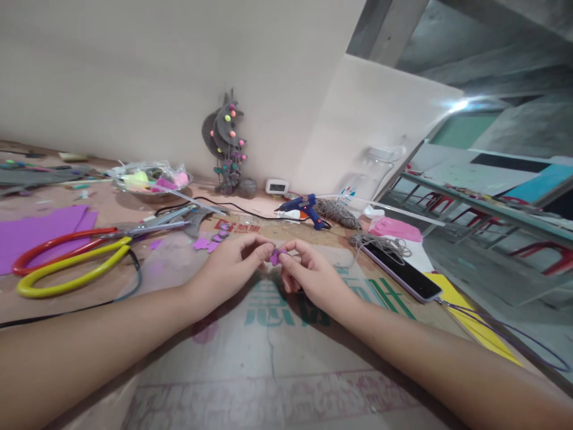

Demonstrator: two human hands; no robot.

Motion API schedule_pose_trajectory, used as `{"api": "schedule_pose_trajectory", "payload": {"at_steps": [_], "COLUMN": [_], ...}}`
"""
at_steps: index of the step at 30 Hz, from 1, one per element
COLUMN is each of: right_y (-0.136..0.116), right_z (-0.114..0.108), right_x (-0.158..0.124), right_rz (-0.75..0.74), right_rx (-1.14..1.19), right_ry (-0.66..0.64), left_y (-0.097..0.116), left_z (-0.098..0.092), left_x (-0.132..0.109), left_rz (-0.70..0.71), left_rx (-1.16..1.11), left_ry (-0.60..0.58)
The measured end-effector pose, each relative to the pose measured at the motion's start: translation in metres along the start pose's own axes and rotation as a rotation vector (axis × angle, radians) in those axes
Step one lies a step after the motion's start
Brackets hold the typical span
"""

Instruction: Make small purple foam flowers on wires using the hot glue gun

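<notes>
Between my two hands, over the middle of the printed cardboard [250, 358], is a small purple cut-out piece [275, 257]. My left hand [242, 257] pinches it from the left with thumb and forefinger. From the right, the fingertips of my right hand [308, 272] close on the same piece. Its exact shape is partly hidden by the fingers. Just beyond my left hand lie several purple cut-outs [208, 243]. A blue glue gun [304, 209] with a lit red light rests behind my right hand.
Scissors with red and yellow handles [74, 286] and purple sheets [49, 233] lie left. A bowl of craft bits [152, 179], a grey moon ornament [226, 140] and a small clock [276, 186] stand along the wall. Right are grey yarn [335, 214], a phone [403, 272] and a bottle [369, 176].
</notes>
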State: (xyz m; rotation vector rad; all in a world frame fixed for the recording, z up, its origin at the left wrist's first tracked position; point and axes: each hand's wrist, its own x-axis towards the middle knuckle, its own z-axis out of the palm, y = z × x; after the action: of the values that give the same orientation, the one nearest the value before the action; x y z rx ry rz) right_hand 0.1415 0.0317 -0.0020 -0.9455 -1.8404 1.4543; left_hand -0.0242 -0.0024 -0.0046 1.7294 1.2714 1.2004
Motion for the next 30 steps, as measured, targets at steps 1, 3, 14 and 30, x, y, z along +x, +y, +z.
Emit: {"api": "schedule_pose_trajectory", "payload": {"at_steps": [1, 3, 14, 30], "right_y": [0.0004, 0.0013, -0.0009, -0.0013], "right_z": [0.0000, 0.0000, -0.0011, -0.0009], "right_x": [0.0001, 0.0006, 0.0010, -0.0006], "right_rz": [-0.007, -0.012, 0.038, 0.041], "right_rx": [-0.006, -0.011, -0.023, -0.020], "right_ry": [-0.001, -0.006, -0.004, -0.021], "left_y": [0.0007, 0.0018, 0.0022, -0.0015], "left_z": [0.0006, 0.0020, 0.0000, 0.0012], "left_x": [-0.0003, -0.0010, 0.0010, 0.0035], "left_rz": [-0.011, -0.036, -0.079, -0.094], "left_rx": [-0.010, -0.025, -0.016, -0.073], "left_ry": [-0.008, -0.025, 0.004, 0.003]}}
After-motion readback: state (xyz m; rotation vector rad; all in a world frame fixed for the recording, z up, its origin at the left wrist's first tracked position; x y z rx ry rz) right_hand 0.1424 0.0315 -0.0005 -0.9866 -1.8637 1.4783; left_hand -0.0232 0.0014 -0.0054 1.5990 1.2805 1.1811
